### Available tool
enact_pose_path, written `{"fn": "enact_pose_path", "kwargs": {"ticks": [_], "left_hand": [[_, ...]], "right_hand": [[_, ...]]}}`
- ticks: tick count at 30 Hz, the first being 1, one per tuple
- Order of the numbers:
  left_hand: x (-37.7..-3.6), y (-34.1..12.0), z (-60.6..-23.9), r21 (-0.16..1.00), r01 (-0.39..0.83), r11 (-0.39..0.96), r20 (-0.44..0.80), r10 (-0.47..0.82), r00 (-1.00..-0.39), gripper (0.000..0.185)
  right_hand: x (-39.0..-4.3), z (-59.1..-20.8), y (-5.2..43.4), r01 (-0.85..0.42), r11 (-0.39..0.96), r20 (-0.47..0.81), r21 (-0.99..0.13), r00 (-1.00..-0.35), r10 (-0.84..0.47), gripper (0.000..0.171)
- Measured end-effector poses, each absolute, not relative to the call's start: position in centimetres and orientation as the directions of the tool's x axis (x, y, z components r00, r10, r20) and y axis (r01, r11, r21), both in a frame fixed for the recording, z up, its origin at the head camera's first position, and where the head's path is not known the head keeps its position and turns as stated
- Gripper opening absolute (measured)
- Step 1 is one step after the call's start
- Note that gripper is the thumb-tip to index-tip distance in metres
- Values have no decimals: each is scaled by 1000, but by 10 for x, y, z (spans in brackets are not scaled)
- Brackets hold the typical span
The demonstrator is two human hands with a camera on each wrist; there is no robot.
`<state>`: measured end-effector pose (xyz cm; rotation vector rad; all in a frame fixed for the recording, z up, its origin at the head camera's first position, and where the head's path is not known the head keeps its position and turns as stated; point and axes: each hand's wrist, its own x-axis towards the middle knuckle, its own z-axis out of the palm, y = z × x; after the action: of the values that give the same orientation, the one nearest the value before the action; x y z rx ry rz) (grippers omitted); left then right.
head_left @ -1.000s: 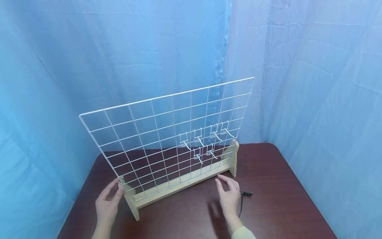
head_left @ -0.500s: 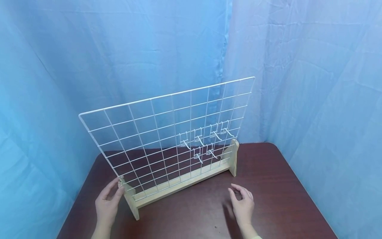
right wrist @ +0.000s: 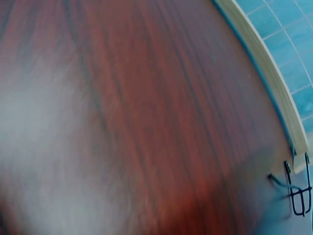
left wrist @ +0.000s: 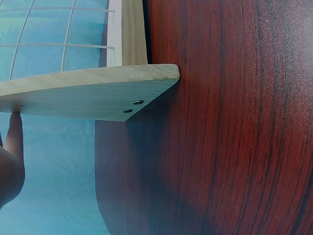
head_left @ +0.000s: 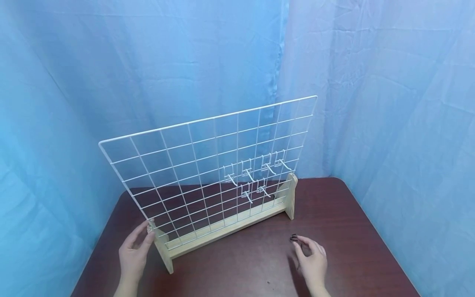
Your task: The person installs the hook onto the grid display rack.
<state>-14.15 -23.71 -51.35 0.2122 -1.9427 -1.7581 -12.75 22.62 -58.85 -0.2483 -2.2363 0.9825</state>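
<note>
A white wire grid panel (head_left: 208,148) stands in a pale wooden stand (head_left: 226,225), with several white hooks (head_left: 246,173) hung on its right half. At the stand's left end, the thumb and index finger of my left hand (head_left: 134,251) hold the wooden end piece (left wrist: 98,90); one finger touches its outer face in the left wrist view. My right hand (head_left: 313,262), in front of the stand's right end, pinches a black wire hook (head_left: 294,238) between thumb and index finger. In the right wrist view the black hook (right wrist: 299,193) shows at the lower right; that hand's fingers are out of sight.
The dark red wood-grain table (head_left: 356,255) extends in front of the stand and to its right. Blue curtains (head_left: 148,62) hang behind and along both sides. A small dark speck (head_left: 268,282) lies near the table's front.
My right hand has moved right and slightly toward me, and the black hook, earlier to its right, is now between its fingertips. My left hand and the stand have stayed put.
</note>
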Motion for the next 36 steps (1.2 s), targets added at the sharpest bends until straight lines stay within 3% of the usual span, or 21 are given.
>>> {"fn": "enact_pose_path", "kwargs": {"ticks": [14,22,29,36], "left_hand": [[-142,-237,-513,960,203,192,270,-441,-856,35],[-142,-237,-513,961,205,187,269,-442,-856,35],[-142,-237,-513,962,227,153,272,-443,-854,35],[-142,-236,-513,958,201,205,275,-450,-849,35]], "right_hand": [[-117,-596,249,19,753,399,-657,-839,370,29],[-114,-601,253,113,772,251,-626,-908,336,39],[-113,-601,253,154,790,187,-594,-928,321,46],[-113,-599,248,174,796,158,-580,-935,319,47]]}}
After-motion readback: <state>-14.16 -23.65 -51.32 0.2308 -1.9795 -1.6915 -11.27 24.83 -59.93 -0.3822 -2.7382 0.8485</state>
